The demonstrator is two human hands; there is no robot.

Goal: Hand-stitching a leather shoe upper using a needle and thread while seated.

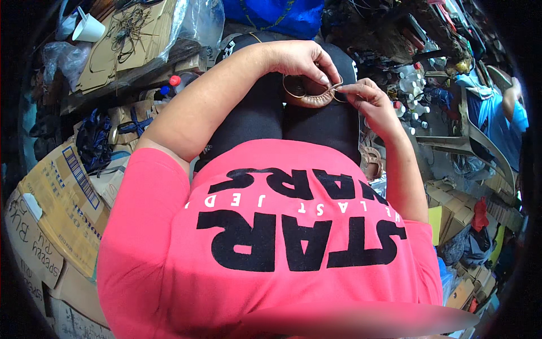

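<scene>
A brown moccasin-like shoe piece [309, 101] with a puckered, stitched rim rests over my thighs, in front of the dark trousers. My left hand [307, 61] reaches over it from above, fingers closed at its right edge where a thin tan lace [286, 90] loops out. Close by on the right, my right hand [370, 101] pinches the lace between thumb and forefinger. The fingertips of both hands almost meet there. Whether a needle or awl is in the fingers is too small to tell. A similar brown piece [371, 163] lies beside my right thigh.
At the upper left, a bench carries cardboard sheets [104, 62], dark cord scraps [132, 31] and a white cup [88, 28]. Several bottles [412, 85] stand to the right, near a chair [471, 135] and a person in blue [502, 130]. A blue bag [282, 14] lies ahead; cardboard boxes [62, 203] are at left.
</scene>
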